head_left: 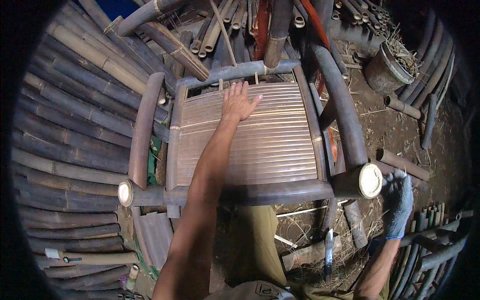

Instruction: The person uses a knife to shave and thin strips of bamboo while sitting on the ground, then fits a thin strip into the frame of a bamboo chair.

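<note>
A bamboo chair [250, 192] of thick dark poles stands before me, its seat made of thin bamboo slats [270, 145] laid side by side. My bare left hand [239, 102] rests palm down near the far side of the slats, fingers spread and holding nothing. Beyond the fingertips, short sticks show in a gap before the rear rail [237, 72]. My right hand [398, 207] wears a grey glove and is beside the pale cut end [370, 181] of the front right pole. Its fingers are shadowed and blurred, so their grip is unclear.
Stacked dark bamboo poles [75, 145] fill the left side. A bucket of scraps [387, 72] stands at the far right, near loose bamboo pieces [402, 107]. A long blade [328, 252] stands near my legs, amid shavings. More bamboo framing [435, 250] is at the lower right.
</note>
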`<state>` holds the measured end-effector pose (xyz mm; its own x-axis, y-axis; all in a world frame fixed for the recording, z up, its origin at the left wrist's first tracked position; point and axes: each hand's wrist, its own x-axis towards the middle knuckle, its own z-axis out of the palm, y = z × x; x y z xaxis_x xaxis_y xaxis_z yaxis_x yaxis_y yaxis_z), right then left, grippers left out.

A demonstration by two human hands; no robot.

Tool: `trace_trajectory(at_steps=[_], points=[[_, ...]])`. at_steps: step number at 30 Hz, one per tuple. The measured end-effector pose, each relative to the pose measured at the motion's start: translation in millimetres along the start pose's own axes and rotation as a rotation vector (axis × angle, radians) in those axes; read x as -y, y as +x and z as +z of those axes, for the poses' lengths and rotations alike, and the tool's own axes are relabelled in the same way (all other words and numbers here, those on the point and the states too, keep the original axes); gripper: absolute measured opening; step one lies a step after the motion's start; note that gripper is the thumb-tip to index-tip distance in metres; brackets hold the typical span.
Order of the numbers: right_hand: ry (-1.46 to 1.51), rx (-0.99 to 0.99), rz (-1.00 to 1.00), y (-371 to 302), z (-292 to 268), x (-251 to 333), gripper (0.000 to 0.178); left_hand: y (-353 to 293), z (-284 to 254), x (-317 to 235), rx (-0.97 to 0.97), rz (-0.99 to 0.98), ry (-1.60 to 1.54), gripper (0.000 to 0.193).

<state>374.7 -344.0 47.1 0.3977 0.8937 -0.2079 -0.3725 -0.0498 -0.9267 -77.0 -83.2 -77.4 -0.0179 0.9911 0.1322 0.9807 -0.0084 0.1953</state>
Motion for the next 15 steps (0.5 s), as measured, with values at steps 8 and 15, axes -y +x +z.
trace_trajectory(at_steps=[8, 15], points=[[-1.632, 0.121, 0.351, -49.1, -382.7, -170.4, 0.055, 10.2, 5.0, -9.3, -0.072, 0.058, -0.062, 0.080], [-1.803, 0.456, 0.829, -212.9, -362.6, -283.4, 0.049, -0.8, -3.1, 66.0, 0.000, -0.211, 0.098, 0.097]])
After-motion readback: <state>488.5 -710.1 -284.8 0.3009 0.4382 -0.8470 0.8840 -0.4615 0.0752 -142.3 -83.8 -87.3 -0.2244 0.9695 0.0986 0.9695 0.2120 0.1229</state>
